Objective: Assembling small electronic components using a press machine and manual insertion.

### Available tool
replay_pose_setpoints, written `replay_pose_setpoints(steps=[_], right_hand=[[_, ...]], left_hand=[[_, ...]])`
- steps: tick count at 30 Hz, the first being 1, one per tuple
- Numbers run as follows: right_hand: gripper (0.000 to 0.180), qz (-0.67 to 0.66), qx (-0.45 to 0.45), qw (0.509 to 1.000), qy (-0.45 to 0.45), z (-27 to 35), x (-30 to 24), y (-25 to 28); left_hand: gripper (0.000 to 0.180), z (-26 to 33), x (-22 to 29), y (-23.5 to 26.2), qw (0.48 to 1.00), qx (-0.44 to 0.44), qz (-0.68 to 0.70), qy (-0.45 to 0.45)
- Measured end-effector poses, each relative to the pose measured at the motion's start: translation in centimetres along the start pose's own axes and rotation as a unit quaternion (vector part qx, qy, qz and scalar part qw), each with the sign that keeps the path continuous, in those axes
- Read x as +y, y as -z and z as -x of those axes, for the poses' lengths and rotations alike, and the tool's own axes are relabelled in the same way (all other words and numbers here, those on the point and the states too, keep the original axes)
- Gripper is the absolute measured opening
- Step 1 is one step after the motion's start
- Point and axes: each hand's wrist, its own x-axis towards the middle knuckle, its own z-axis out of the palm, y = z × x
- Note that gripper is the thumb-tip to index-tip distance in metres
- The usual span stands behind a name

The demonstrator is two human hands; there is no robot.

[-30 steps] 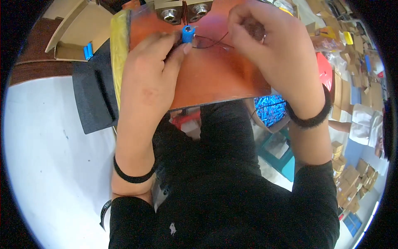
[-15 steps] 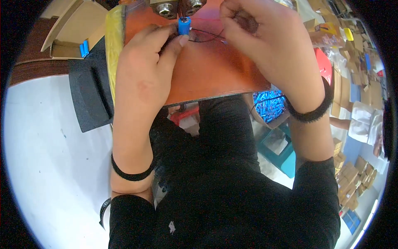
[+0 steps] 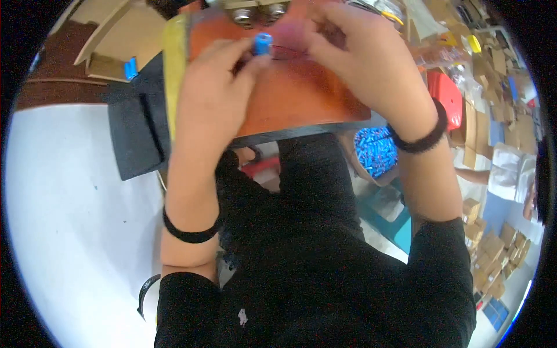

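my left hand (image 3: 212,87) pinches a small blue cylinder (image 3: 262,43) between thumb and fingertips, holding it just above the orange board (image 3: 301,98) near its far edge. my right hand (image 3: 365,64) is closed on a thin dark wire (image 3: 287,51) that runs from the cylinder toward my fingers; i can't tell exactly how the wire joins it. two metal fittings (image 3: 258,11) sit at the top edge of the board, just beyond my hands. a box of blue cylinders (image 3: 374,152) stands below the board on my right. as i judge it, this one piece is mid-work: it's in hand with the wire at it, not set down yet, and many more wait in the box.
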Motion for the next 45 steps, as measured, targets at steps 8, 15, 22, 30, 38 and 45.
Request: replay_pose_setpoints(steps=[8, 15, 22, 30, 38, 45], right_hand=[[0.011, -0.072, 0.063, 0.989, -0.114, 7.7, -2.0, 4.6], [0.007, -0.068, 0.057, 0.924, -0.373, 22.2, 4.8, 6.6], [0.021, 0.129, -0.011, 0.894, -0.429, 31.8, 12.2, 2.2], [0.023, 0.119, 0.116, 0.964, -0.208, 18.8, 11.4, 1.3], [0.012, 0.21, 0.124, 0.946, -0.214, 14.6, 16.5, -1.9], [0.013, -0.009, 0.199, 0.942, -0.269, 14.3, 11.7, 2.7]], left_hand=[[0.025, 0.8, -1.6, 4.1, 0.992, 0.096, -0.053, -0.068], [0.037, -6.9, -17.6, 5.6, 0.943, -0.051, -0.316, 0.094], [0.056, -10.4, -25.2, 2.2, 0.964, -0.084, -0.212, 0.138], [0.046, -7.2, -25.3, 7.1, 0.974, 0.006, -0.091, 0.207], [0.04, 0.2, -11.5, 10.3, 0.965, 0.074, 0.017, 0.251], [0.033, 5.1, -8.2, 10.1, 0.954, 0.187, 0.061, 0.227]])
